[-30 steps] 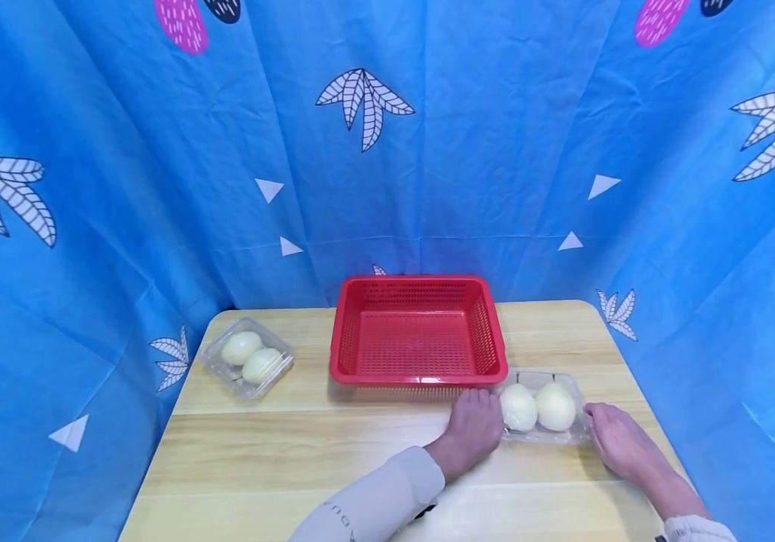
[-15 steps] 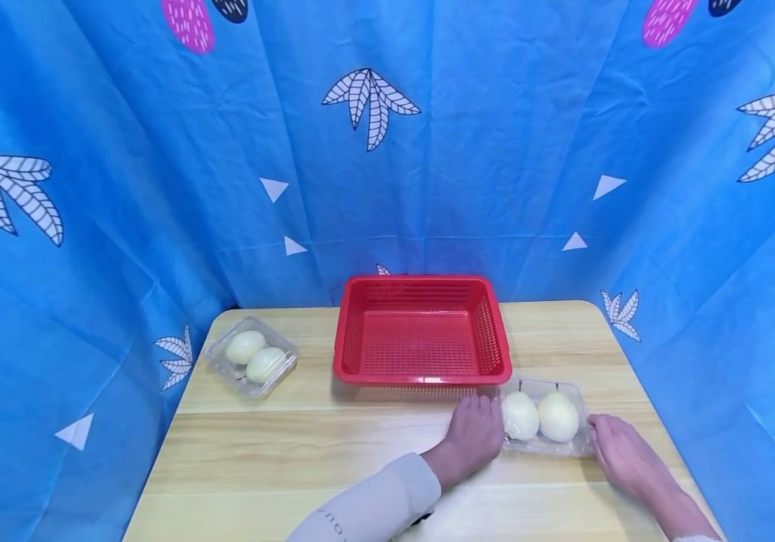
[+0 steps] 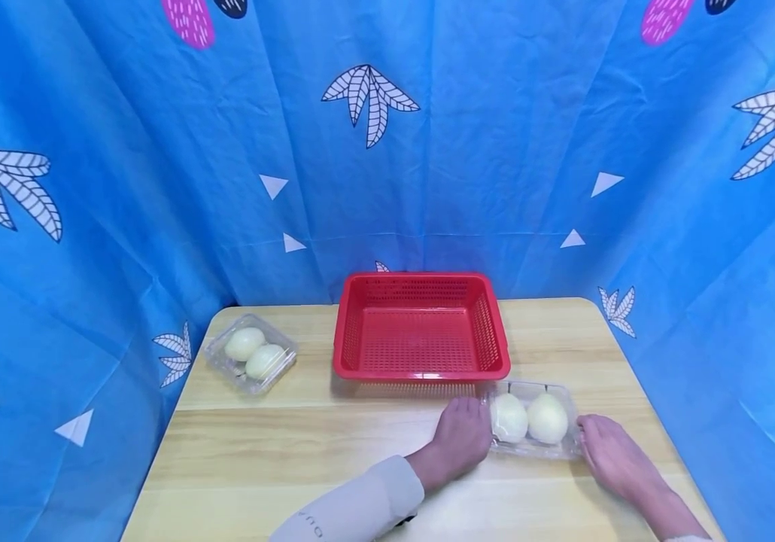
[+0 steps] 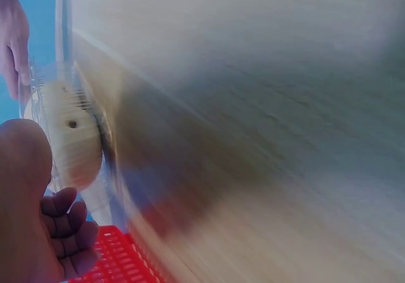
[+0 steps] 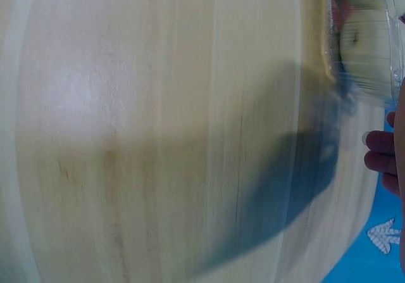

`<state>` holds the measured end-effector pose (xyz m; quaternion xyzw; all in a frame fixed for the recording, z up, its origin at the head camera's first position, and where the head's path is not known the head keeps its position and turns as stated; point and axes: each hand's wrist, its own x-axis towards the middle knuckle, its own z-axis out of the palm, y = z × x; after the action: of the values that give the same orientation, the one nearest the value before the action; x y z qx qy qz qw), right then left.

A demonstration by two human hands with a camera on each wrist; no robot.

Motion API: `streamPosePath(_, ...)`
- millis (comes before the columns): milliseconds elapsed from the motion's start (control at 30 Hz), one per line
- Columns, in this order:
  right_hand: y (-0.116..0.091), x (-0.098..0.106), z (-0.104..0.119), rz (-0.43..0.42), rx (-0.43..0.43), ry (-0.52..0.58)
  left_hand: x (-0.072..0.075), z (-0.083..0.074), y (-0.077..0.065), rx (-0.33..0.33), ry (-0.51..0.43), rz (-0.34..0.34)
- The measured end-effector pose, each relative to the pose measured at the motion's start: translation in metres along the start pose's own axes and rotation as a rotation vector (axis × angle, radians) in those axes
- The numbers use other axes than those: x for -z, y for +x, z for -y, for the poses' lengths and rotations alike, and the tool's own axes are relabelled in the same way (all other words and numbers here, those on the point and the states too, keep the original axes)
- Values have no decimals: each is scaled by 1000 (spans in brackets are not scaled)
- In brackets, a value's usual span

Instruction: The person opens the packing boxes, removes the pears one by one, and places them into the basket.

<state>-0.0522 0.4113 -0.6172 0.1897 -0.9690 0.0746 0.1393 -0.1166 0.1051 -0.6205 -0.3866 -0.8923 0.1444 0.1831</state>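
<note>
A clear plastic clamshell box with two pale pears in it is at the right front of the red basket. My left hand grips its left end with curled fingers. At the opposite end my right hand pinches the edge between thumb and fingers. The left wrist view shows a pear through the clear wall, the box's underside close over the wood. In the right wrist view the box is cut off by the frame, with several fingers below it.
A red perforated basket stands at the back middle of the wooden table. A second clear box with two pale pears lies at the back left. Blue patterned cloth hangs behind and along both sides.
Both hands have moved the box a little toward me, then left. The basket and the other box have stayed in place; the head view has shifted slightly.
</note>
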Motion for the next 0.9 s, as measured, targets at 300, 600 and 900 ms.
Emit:
streamPosePath(300, 4, -4, 14, 8, 21, -5, -1, 10, -19, -2, 2, -36)
streamPosePath(600, 12, -11, 30, -19, 59, -12, -3, 22, -36, 41, 1, -84)
streamPosePath(900, 23, -18, 40, -35, 98, -10, -1, 34, -51, 40, -4, -58)
